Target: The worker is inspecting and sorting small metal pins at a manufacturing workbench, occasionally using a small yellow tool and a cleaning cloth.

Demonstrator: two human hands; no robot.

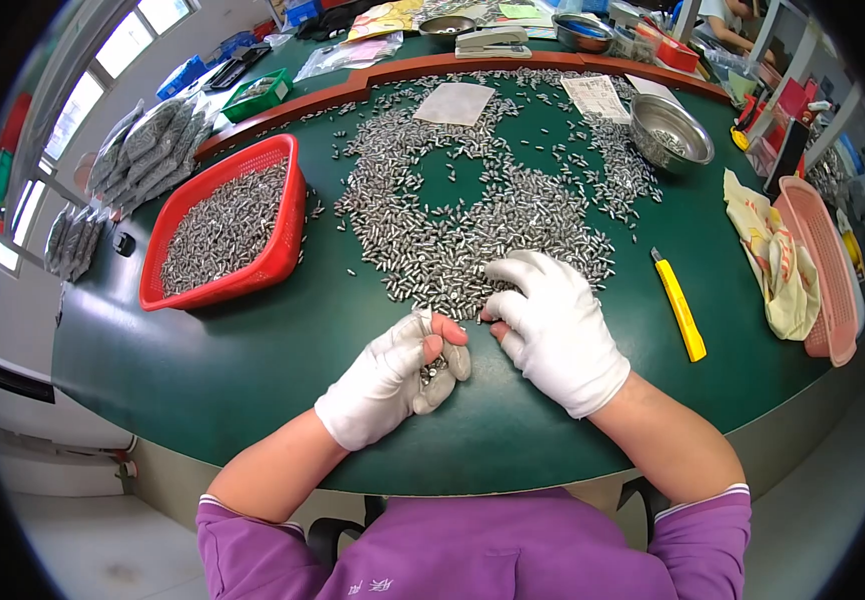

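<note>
several bullet-shaped metal pieces [435,371] cupped in left hand [388,370], grip half-curled; right hand [561,335] half-bent at heap [443,278], hold unclear; slack left grip could spill pieces.

Your left hand [381,378], near the middle of the table's [253,390] near edge, curls around parts [435,369] too covered to count. Your right hand [561,338] hides some of the heap [513,205]; whether its fingers [509,271] pinch anything, you cannot tell. Toward the table's left edge, you can't see the red basket's [294,225] bottom under its load. Near the far right corner, the bowl's [695,152] contents are too small for you to make out. At the right edge, a cloth [783,275] covers some of the pink basket [825,265]. The view's upper edge cuts off a co-worker [725,20]; its lower edge crops your shirt [473,550], which hides most of your chair [329,538].
</note>
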